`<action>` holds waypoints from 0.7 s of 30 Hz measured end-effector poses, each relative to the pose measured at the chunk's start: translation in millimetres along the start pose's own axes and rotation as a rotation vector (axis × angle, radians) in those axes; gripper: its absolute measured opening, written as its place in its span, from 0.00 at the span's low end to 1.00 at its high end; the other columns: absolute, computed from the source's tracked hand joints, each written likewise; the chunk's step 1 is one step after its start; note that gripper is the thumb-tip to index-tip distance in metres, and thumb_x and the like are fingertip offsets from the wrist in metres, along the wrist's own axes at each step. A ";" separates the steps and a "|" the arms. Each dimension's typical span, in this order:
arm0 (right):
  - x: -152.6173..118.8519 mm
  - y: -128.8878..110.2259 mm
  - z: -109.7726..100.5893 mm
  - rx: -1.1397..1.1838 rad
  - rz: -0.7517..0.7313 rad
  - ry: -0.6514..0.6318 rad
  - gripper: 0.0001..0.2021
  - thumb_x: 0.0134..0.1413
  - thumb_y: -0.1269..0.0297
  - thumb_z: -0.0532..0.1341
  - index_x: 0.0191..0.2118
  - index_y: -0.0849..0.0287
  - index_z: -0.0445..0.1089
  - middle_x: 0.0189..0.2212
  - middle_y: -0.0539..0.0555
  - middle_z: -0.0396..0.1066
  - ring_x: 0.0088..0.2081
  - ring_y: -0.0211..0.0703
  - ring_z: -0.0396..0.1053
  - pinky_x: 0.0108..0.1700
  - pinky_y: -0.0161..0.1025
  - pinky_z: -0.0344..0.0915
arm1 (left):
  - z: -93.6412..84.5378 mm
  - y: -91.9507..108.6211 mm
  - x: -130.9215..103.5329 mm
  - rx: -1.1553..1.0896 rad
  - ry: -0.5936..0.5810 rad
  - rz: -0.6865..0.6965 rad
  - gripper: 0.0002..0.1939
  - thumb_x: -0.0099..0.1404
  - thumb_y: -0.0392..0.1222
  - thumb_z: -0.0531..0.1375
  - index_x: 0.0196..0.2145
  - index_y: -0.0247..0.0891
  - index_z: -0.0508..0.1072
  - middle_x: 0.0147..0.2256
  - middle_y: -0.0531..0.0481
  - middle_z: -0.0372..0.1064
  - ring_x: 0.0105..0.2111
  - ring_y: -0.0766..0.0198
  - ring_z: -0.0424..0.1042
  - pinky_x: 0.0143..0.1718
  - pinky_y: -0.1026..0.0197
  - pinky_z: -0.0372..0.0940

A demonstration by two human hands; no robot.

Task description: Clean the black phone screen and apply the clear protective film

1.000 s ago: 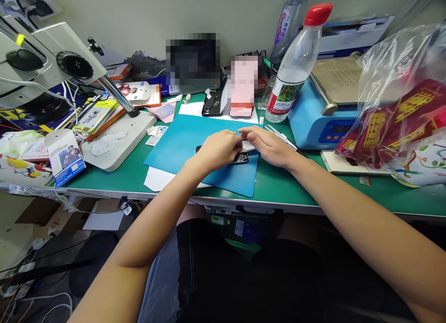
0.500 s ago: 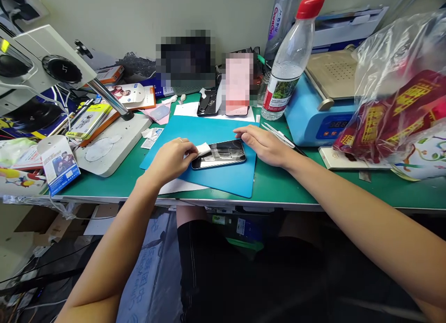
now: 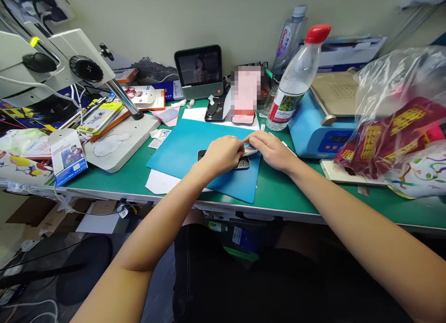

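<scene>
A dark smartphone (image 3: pixel 244 163) lies flat on a blue mat (image 3: pixel 184 139), mostly covered by my left hand (image 3: pixel 223 153). That hand is closed in a pinch on a folded white wipe (image 3: pixel 250 151) over the phone's right end. My right hand (image 3: pixel 273 150) rests at the mat's right edge, fingers stretched toward the left hand and close to the wipe. Its fingertips meet the left hand's fingers; whether they also touch the wipe cannot be made out.
A microscope stand (image 3: pixel 121 146) is at left. Behind the mat are a small screen (image 3: pixel 198 69), a black phone case (image 3: pixel 215 110) and a pink-screened phone (image 3: pixel 246 93). At right stand a red-capped bottle (image 3: pixel 291 88), a blue heating plate (image 3: pixel 310 132) and a plastic bag (image 3: pixel 397 123).
My left hand has moved right along the phone with the wipe, from its left end to its right end, and now meets my right hand. The camera view has shifted slightly.
</scene>
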State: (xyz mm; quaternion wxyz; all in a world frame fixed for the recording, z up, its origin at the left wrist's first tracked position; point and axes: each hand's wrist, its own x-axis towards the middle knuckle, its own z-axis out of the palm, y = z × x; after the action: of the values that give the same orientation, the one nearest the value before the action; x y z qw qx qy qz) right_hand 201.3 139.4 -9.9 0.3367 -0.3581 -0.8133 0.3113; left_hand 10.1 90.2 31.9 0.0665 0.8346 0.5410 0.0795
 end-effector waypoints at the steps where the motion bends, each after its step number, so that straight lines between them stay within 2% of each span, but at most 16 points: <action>1: 0.6 -0.4 -0.9 -0.027 -0.012 0.000 0.21 0.69 0.46 0.53 0.39 0.55 0.76 0.42 0.59 0.78 0.47 0.54 0.74 0.54 0.53 0.68 | -1.6 -1.2 1.8 0.008 -0.001 -0.007 0.12 0.72 0.36 0.57 0.40 0.39 0.82 0.42 0.42 0.81 0.46 0.49 0.79 0.41 0.56 0.69; 3: 0.1 -2.4 -2.2 -0.067 -0.038 -0.010 0.16 0.67 0.54 0.55 0.33 0.55 0.74 0.39 0.58 0.76 0.45 0.53 0.74 0.52 0.52 0.69 | -5.6 -8.8 -0.2 0.019 0.004 -0.026 0.11 0.71 0.35 0.57 0.37 0.38 0.82 0.41 0.41 0.81 0.44 0.49 0.79 0.40 0.56 0.68; 6: -3.6 -6.5 -2.8 -0.096 -0.068 -0.026 0.13 0.66 0.59 0.56 0.32 0.54 0.73 0.39 0.57 0.76 0.44 0.51 0.73 0.52 0.52 0.68 | -12.1 -31.8 -16.0 0.027 0.013 -0.080 0.10 0.69 0.35 0.58 0.36 0.39 0.81 0.40 0.41 0.82 0.42 0.49 0.79 0.38 0.55 0.68; 10: -6.7 -9.2 -2.2 -0.112 -0.064 -0.024 0.11 0.66 0.59 0.57 0.37 0.54 0.75 0.41 0.57 0.77 0.46 0.52 0.73 0.53 0.52 0.68 | -18.8 -70.2 -50.5 0.016 0.031 -0.157 0.10 0.69 0.37 0.59 0.36 0.41 0.81 0.38 0.45 0.82 0.38 0.51 0.79 0.35 0.55 0.68; 13: -5.3 -9.2 -1.6 -0.113 -0.054 -0.035 0.10 0.66 0.58 0.58 0.40 0.54 0.76 0.42 0.58 0.78 0.46 0.52 0.74 0.52 0.52 0.70 | -20.9 -84.6 -73.4 -0.024 0.072 -0.189 0.09 0.69 0.40 0.59 0.35 0.43 0.80 0.37 0.46 0.82 0.37 0.52 0.79 0.36 0.55 0.69; 15: -3.9 -9.0 -1.2 -0.114 -0.049 -0.039 0.12 0.67 0.56 0.58 0.41 0.54 0.77 0.43 0.58 0.78 0.46 0.53 0.74 0.52 0.53 0.70 | -20.9 -81.5 -81.9 -0.018 0.065 -0.172 0.09 0.70 0.39 0.59 0.35 0.43 0.80 0.37 0.46 0.81 0.38 0.51 0.78 0.37 0.54 0.69; 17: -3.5 -9.0 -1.3 -0.108 -0.045 -0.036 0.16 0.68 0.49 0.57 0.41 0.54 0.77 0.42 0.58 0.78 0.46 0.54 0.74 0.53 0.53 0.70 | -19.1 -69.3 -82.9 0.004 0.043 -0.149 0.09 0.70 0.39 0.59 0.36 0.42 0.80 0.38 0.46 0.81 0.41 0.50 0.78 0.38 0.54 0.69; 21: -7.5 -11.3 -3.4 0.013 0.010 -0.019 0.35 0.67 0.31 0.44 0.42 0.54 0.78 0.44 0.59 0.78 0.48 0.54 0.75 0.56 0.53 0.69 | -10.2 -30.3 -61.9 -0.013 0.019 -0.086 0.09 0.72 0.37 0.58 0.38 0.40 0.80 0.40 0.44 0.80 0.44 0.50 0.78 0.41 0.55 0.70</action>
State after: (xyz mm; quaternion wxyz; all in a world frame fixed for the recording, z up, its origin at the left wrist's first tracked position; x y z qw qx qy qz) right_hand 203.6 128.2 -1.9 0.3299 -0.3568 -0.8127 0.3215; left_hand -43.9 46.2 32.1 0.0701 0.8093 0.5765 0.0881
